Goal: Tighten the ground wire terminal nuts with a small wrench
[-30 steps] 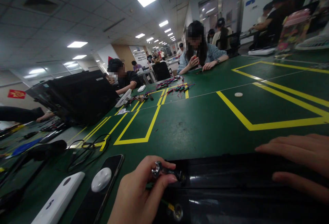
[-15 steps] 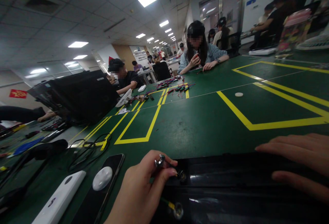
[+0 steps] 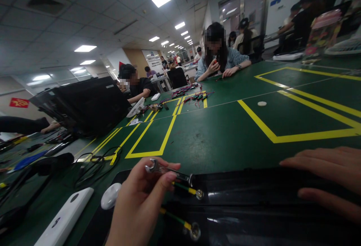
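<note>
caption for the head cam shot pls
Left hand grips a spanner by a ring terminal on a black panel, right hand resting on the panel

left hand (image 3: 135, 201) and right hand (image 3: 324, 174) bare, slim, with long tapering fingers; fingernails (image 3: 170, 176) short, smooth, rounded; right hand slightly blurred, running off right frame edge; left hand running off bottom frame edge, wrists out of frame

One wrench (image 3: 166, 169), two ring terminals (image 3: 199, 194) (image 3: 194, 231), one left hand (image 3: 135, 201), one right hand (image 3: 324, 172)
</note>
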### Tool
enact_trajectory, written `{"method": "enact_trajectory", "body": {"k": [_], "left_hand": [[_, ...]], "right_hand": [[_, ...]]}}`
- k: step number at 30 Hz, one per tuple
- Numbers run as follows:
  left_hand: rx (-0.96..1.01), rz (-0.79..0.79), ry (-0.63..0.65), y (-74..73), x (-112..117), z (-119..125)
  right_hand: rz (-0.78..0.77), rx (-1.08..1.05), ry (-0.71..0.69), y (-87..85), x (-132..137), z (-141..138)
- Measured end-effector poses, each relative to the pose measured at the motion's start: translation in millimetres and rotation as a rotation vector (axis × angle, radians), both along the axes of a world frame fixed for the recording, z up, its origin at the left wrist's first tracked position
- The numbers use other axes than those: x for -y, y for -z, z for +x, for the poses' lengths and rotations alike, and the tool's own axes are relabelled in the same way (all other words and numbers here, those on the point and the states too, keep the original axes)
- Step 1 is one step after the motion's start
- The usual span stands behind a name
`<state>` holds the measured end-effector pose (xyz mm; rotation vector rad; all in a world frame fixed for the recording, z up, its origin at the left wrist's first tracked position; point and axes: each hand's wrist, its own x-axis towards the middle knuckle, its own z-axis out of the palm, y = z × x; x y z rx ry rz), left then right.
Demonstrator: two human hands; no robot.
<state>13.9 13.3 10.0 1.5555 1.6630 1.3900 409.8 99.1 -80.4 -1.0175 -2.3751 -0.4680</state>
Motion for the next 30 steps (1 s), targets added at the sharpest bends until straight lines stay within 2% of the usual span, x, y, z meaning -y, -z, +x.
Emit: {"method": "enact_trajectory", "body": {"k": [3,9,13,21,26,30], "left_hand": [[0.026,0.022,-0.069,-4.4,5.3,2.4],[-0.253,-0.015,-0.006,1.8,11.0,7.0],[-0.351,-0.005,0.017,5.0,12.4,6.8],[-0.432,-0.01,0.029,6.7,11.3,9.3],[-0.405,-0.007,0.028,5.9,12.1,9.9],[-0.453,-0.006,0.049,7.0,11.4,7.3]], "right_hand": [[0.005,0.02,0.001,-0.7,0.1,-0.3],[0.026,-0.012,-0.016,-2.3,1.6,-1.5],[0.027,0.0,0.007,-4.3,1.7,-2.1],[0.08,-0.036,-0.014,-10.0,6.3,-8.1],[0.035,0.0,-0.002,-10.1,7.3,-6.6],[0.073,-0.012,-0.008,-11.5,6.8,-7.8]]}}
